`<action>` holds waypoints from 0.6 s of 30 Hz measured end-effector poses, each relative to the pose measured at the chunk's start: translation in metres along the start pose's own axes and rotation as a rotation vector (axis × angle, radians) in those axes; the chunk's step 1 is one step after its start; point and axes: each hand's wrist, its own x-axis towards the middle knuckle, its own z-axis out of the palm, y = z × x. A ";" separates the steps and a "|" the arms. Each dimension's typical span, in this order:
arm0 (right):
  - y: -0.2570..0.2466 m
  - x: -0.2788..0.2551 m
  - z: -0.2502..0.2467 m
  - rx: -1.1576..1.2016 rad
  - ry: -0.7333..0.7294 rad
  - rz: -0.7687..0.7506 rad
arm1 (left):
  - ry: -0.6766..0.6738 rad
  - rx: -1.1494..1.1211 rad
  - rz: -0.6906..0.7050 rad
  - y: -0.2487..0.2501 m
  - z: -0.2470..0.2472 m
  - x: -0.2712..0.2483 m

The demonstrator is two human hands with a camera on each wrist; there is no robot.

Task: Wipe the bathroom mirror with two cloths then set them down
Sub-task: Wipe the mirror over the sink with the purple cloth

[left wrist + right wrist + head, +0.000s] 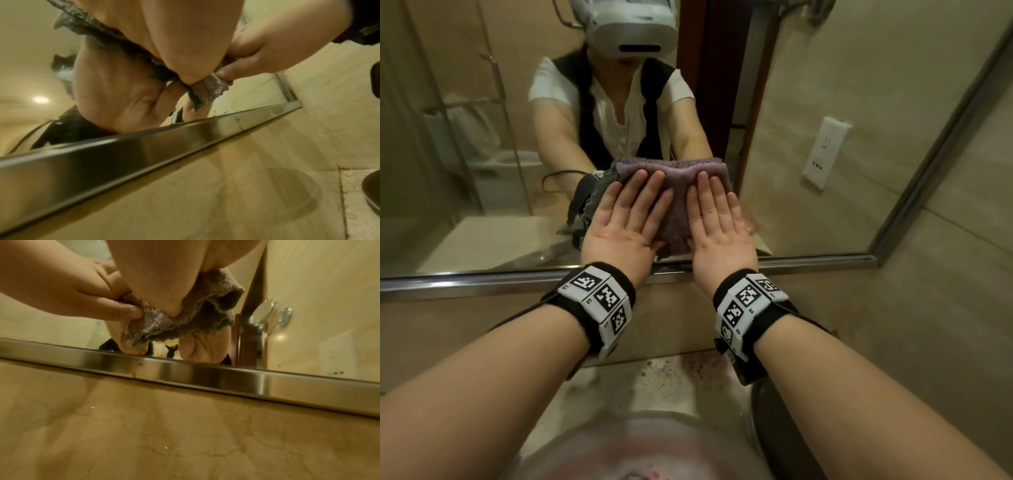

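Observation:
In the head view, both hands lie flat, side by side, low on the mirror [842, 102], just above its steel lower frame [482, 279]. The left hand [630, 212] presses a grey cloth [595, 195] that peeks out at its left side. The right hand [717, 219] presses a purple cloth [678, 185] that spreads under both sets of fingers. All fingers are straight, and the thumbs lie against the cloth's lower edge. The left wrist view shows the left hand [164, 32] over cloth [207, 91]. The right wrist view shows the right hand [160, 272] over bunched cloth [205, 318].
A beige tiled wall runs below the frame, down to a speckled countertop [671, 377]. A sink basin [637, 445] sits directly below the arms, with a dark round object [774, 428] at its right. The mirror's right frame [928, 164] meets the side wall.

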 end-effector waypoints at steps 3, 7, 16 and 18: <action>0.023 -0.005 0.003 0.006 0.000 0.030 | 0.042 -0.006 0.040 0.020 -0.001 0.008; 0.065 -0.015 0.008 0.006 -0.019 0.112 | 0.112 0.004 0.124 0.061 -0.003 0.027; 0.172 -0.037 0.016 -0.027 -0.050 0.305 | 0.155 0.001 0.234 0.170 -0.022 0.075; 0.194 -0.040 0.015 -0.045 -0.051 0.341 | 0.155 -0.001 0.266 0.193 -0.030 0.086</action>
